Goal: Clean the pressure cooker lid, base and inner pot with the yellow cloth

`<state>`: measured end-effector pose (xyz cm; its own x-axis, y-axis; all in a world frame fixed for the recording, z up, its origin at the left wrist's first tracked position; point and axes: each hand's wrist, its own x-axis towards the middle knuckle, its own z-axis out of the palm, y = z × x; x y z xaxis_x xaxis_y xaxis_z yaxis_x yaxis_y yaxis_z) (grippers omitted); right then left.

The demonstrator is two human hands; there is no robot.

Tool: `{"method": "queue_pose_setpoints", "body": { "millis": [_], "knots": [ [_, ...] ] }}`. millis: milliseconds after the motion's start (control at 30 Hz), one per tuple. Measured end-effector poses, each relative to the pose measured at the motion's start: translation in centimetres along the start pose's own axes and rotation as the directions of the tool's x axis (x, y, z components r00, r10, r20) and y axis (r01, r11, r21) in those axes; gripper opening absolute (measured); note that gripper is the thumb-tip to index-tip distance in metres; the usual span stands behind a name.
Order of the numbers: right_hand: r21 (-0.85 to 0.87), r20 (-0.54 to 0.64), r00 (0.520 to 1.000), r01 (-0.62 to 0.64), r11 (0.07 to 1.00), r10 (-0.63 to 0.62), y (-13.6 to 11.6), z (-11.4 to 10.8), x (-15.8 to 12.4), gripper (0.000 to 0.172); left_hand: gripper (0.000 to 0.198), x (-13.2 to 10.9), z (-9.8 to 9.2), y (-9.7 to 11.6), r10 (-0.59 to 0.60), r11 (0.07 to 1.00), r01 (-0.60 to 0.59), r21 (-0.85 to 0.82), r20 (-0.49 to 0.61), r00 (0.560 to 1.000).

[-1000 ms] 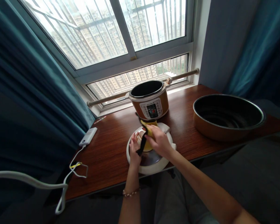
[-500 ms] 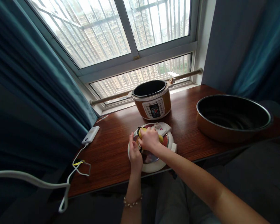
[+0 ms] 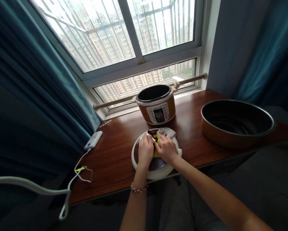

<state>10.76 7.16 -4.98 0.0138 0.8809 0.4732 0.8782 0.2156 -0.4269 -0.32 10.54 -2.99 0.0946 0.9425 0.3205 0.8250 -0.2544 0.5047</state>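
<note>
On lid [image 3: 135, 158]: left hand [image 3: 145, 150], right hand [image 3: 167, 149]

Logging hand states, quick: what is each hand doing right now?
Left hand: open, flat on the lid.
Right hand: closed on the yellow cloth, pressing it on the lid.

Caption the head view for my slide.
Left hand and right hand meet on a yellow cloth atop the white lid, open cooker behind it, wide pot at right.

Left hand [image 3: 145, 150] and right hand [image 3: 167, 149] rest together, palms down.
</note>
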Motion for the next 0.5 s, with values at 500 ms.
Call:
{"method": "queue_pose_setpoints", "body": {
  "millis": [500],
  "knots": [
    [-0.01, 0.075, 0.995, -0.061, 0.998, 0.062, 8.8, 0.0, 1.0, 0.042, 0.058, 0.0, 0.5, 1.0, 0.11, 0.926, -0.08, 0.37, -0.061, 0.992]
  ]
}}
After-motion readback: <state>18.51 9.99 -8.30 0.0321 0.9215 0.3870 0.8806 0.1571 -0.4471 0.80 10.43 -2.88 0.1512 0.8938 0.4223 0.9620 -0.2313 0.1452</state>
